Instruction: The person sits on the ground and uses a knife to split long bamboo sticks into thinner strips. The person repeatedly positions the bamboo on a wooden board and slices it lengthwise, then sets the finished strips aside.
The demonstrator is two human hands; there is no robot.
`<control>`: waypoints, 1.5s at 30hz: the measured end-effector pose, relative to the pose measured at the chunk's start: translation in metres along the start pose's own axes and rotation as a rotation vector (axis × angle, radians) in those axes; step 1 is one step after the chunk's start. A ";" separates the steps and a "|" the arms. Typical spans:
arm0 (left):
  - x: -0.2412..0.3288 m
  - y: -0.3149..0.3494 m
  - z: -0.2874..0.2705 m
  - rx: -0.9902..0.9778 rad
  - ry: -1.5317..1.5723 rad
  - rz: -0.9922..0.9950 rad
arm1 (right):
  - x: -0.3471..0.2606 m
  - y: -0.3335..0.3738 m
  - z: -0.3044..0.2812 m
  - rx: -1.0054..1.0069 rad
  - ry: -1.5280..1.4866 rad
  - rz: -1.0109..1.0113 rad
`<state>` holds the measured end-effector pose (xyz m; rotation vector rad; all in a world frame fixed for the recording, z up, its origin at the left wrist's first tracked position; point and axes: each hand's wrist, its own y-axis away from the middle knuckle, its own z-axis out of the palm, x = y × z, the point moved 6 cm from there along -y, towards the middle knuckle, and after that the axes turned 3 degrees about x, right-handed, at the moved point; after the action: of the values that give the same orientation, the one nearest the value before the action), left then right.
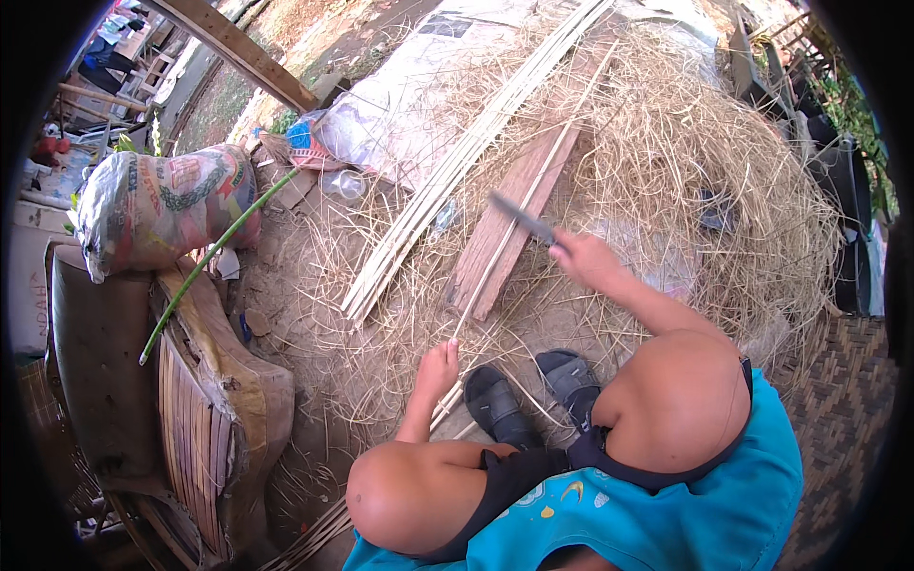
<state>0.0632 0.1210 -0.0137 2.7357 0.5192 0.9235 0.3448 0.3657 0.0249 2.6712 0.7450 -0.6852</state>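
My left hand [438, 369] is closed round the near end of a long, thin pale strip [526, 197] that looks like split bamboo. The strip runs away from me along a reddish-brown wooden board [533, 181] lying on the ground. In my right hand [583, 259] is a knife [519, 217], its dark blade pointing left and crossing over the strip above the board. Whether the blade touches the strip I cannot tell. Left of the board lies a bundle of long pale strips [447, 190], slanting from near left to far right.
Curly shavings [705, 181] heap up on the right and scatter over the dirt. A stuffed sack [171, 205] rests on a worn wooden-slatted seat [190, 409] at left, with a green stalk [214, 257] leaning there. Woven matting [838, 428] lies at right. My sandalled feet [500, 404] are near the board.
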 end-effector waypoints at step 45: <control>-0.114 0.099 -0.023 -0.034 0.169 -0.212 | 0.095 -0.033 -0.047 0.167 0.063 0.293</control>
<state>-0.0100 -0.0122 -0.0278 2.5240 0.7983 1.1003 0.4156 0.4502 0.0113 2.8816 0.3097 -0.6114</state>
